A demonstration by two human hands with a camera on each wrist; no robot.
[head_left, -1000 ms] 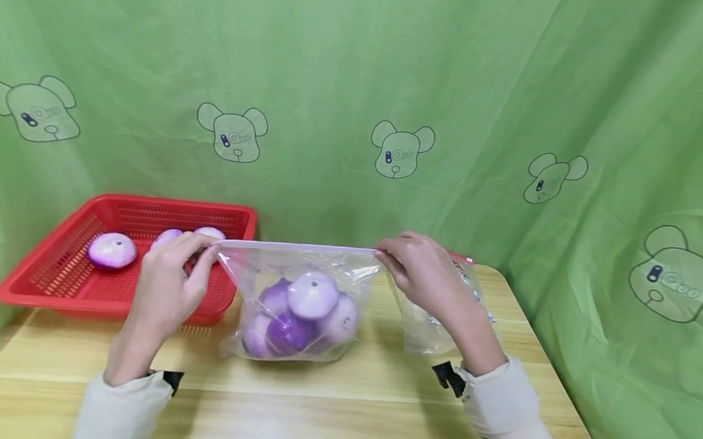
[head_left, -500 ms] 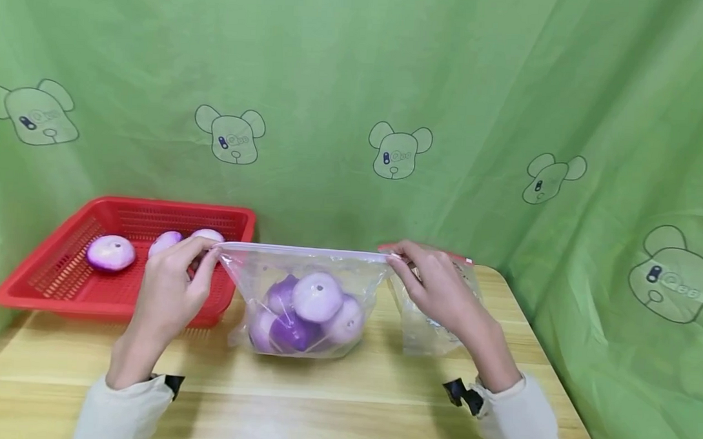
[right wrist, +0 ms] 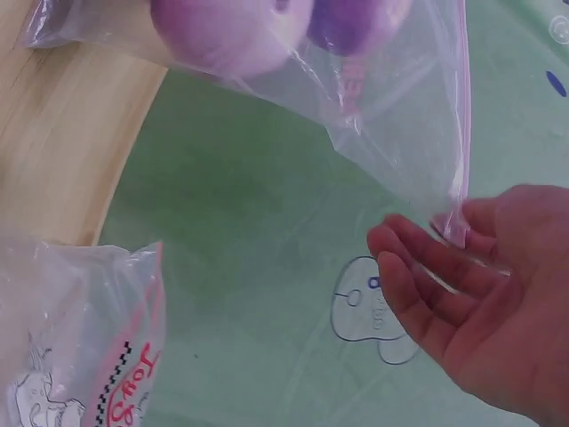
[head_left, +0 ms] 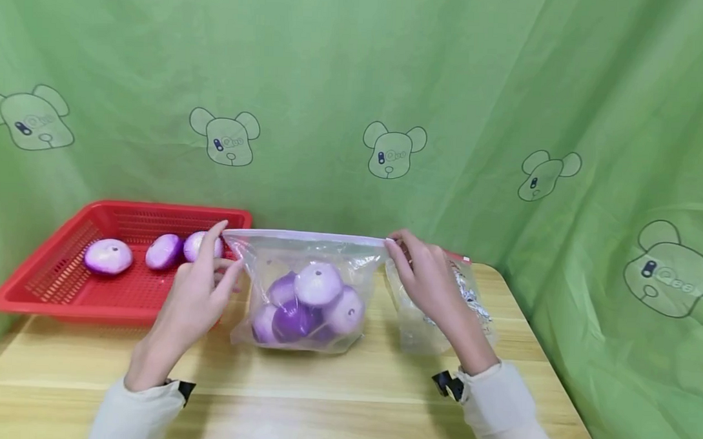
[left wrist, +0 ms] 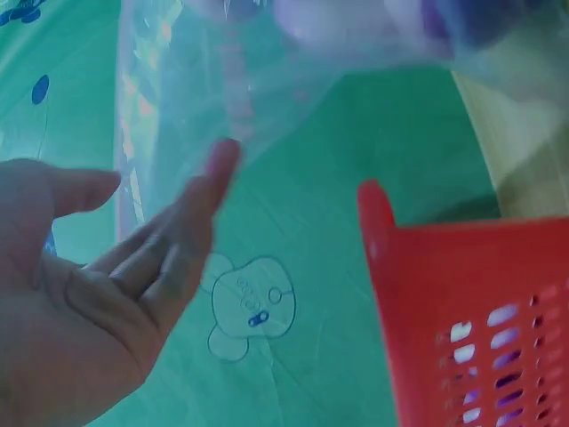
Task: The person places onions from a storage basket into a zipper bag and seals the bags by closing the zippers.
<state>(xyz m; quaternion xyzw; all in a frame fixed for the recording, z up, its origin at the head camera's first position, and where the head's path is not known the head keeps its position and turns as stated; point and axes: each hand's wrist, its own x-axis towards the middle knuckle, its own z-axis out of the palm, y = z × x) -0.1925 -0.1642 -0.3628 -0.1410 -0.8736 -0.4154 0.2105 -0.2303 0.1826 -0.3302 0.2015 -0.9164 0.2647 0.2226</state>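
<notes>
A clear zip bag (head_left: 312,253) stands upright on the table, its top edge stretched straight. Several purple onions (head_left: 318,284) are piled inside it. At the bag's right top corner my right hand (head_left: 428,274) pinches the zip edge between thumb and fingers, which the right wrist view also shows. My left hand (head_left: 194,298) is at the opposite top corner, thumb and fingers spread apart. In the left wrist view the left fingers (left wrist: 182,240) lie beside the plastic and do not pinch it; whether they touch it I cannot tell.
A red slotted basket (head_left: 48,260) stands at the left with 3 onions in it, one of them a pale purple onion (head_left: 108,257). Behind my right hand lies another clear bag (head_left: 420,332) with a red zip and printing. A green curtain (head_left: 310,82) surrounds the wooden table (head_left: 299,398).
My left hand has let go of the bag's left corner and its fingers have spread. The right hand still grips its corner. The bag's top edge has risen slightly.
</notes>
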